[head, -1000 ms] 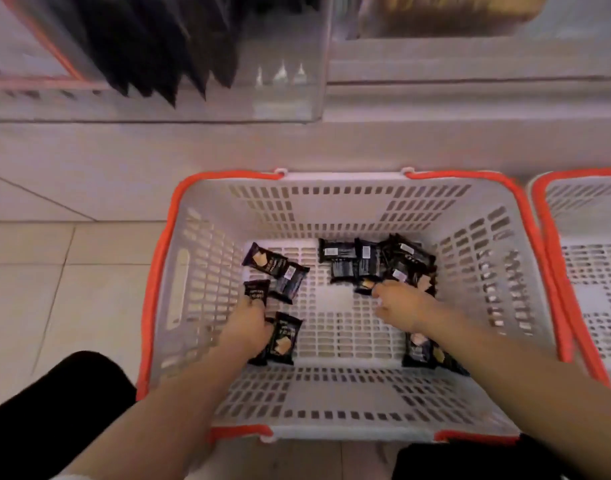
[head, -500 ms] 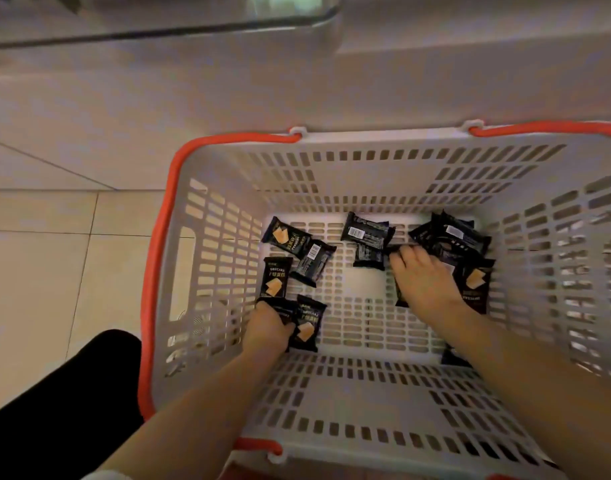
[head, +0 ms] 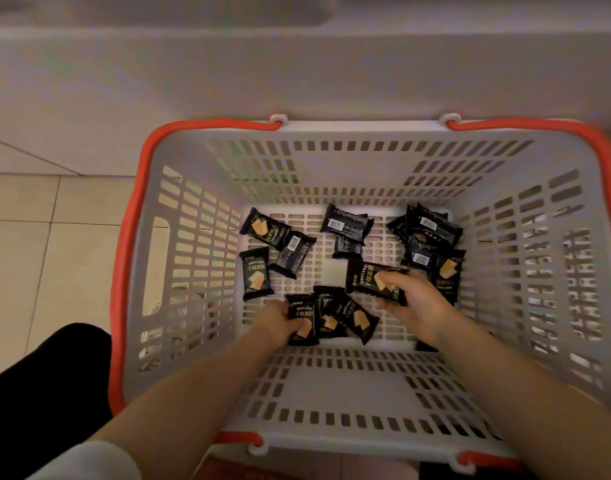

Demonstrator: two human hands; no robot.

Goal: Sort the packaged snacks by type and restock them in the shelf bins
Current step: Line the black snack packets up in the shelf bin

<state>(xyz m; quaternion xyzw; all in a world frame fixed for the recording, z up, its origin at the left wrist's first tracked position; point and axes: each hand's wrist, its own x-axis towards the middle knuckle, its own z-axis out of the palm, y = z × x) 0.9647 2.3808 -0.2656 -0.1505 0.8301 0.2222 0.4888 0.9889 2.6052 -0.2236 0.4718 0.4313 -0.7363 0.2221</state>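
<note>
A tiled floor (head: 37, 244) is seen on the left, pale beige, with thin grout lines between the tiles. One diagonal line is seen in the far left part of it. Behind the floor, a pale wall (head: 228, 71) is seen across the whole top, and a lighter band (head: 158, 10) with a rounded end is seen along its upper edge. A dark leg (head: 44, 386) is seen at the lower left, lying over the tiles. A white sleeve (head: 89, 462) is seen at the bottom edge, just beside the leg. A reddish surface (head: 297, 469) is seen at the bottom centre, too blurred to be told.
</note>
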